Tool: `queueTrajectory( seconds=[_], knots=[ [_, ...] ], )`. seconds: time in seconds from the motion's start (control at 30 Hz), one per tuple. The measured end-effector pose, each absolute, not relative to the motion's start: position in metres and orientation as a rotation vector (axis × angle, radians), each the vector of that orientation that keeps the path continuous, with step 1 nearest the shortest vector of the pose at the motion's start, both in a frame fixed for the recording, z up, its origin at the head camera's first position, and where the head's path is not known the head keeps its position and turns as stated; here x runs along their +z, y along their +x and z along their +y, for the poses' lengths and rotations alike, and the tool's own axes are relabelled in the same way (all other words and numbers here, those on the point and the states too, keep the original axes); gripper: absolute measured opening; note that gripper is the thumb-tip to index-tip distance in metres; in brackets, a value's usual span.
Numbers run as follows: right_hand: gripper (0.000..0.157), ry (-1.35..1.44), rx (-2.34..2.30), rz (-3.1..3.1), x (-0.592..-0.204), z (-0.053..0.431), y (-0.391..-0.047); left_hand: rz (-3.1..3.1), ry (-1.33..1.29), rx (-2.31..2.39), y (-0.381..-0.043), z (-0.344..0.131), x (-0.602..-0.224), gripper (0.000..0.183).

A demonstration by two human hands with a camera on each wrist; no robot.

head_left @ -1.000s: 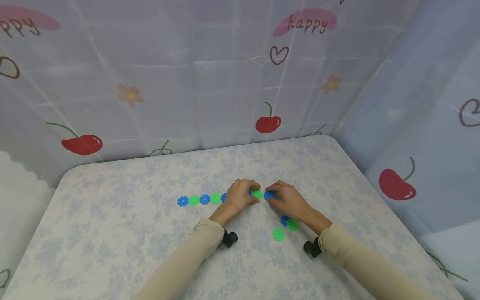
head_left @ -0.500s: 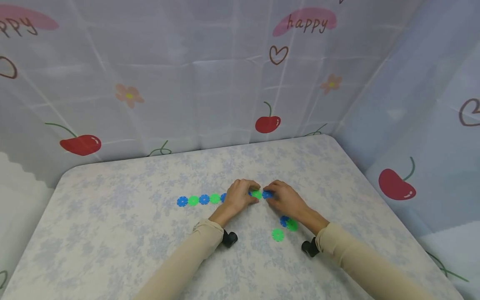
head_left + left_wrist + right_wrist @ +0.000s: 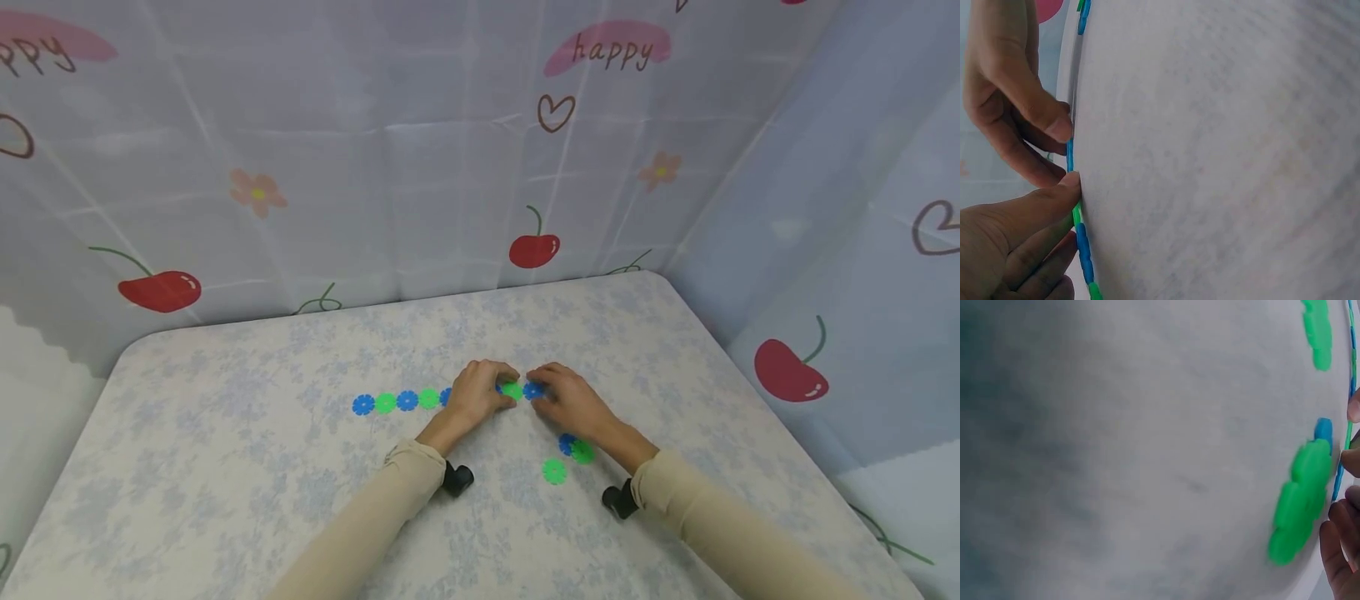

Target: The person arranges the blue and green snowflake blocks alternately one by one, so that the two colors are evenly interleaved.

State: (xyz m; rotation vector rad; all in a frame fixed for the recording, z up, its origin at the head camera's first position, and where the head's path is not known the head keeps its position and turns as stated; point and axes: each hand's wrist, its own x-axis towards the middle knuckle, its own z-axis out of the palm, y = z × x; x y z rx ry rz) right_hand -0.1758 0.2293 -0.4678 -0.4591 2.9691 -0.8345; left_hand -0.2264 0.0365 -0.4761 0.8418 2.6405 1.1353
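Note:
A row of small notched plastic discs, alternating blue and green, lies across the table, starting at a blue disc (image 3: 363, 404). My left hand (image 3: 474, 396) covers part of the row and pinches the green disc (image 3: 512, 391) at its right end between thumb and fingers. Just to the right, my right hand (image 3: 573, 404) pinches a blue disc (image 3: 532, 391) by its edges. These two discs are side by side; whether their notches interlock I cannot tell. In the left wrist view, the held blue disc (image 3: 1070, 155) appears edge-on between both hands.
Below the right hand, a loose green disc (image 3: 582, 452) partly overlaps a blue disc (image 3: 566, 443). Another green disc (image 3: 554, 471) lies nearer, to their left. The table (image 3: 225, 483) has a pale floral cover, and a printed curtain (image 3: 420, 167) stands behind it.
My right hand has shifted slightly left with the blue disc, and the gap to the green disc has narrowed. The left hand keeps its hold on the row.

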Motion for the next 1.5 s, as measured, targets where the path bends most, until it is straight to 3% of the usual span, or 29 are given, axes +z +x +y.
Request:
queueTrajectory(
  seconds=[0.13, 0.43, 0.7, 1.5],
  knots=[
    [0.050, -0.366, -0.874, 2.985, -0.469, 0.237, -0.163, 2.622, 0.840, 1.134, -0.225, 0.038, -0.476, 0.040],
    [0.043, -0.246, -0.908, 2.984, -0.461, 0.246, -0.122, 2.647, 0.824, 1.117, -0.224, 0.037, -0.474, 0.042],
    [0.056, -0.072, -0.846, 2.911, -0.452, 0.246, -0.086, 2.632, 0.858, 1.074, -0.222, 0.043, -0.473, 0.046],
    [0.032, -0.055, -0.878, 3.040, -0.459, 0.244, -0.075, 2.632, 0.821, 1.145, -0.222, 0.062, -0.477, 0.038]
  ],
)
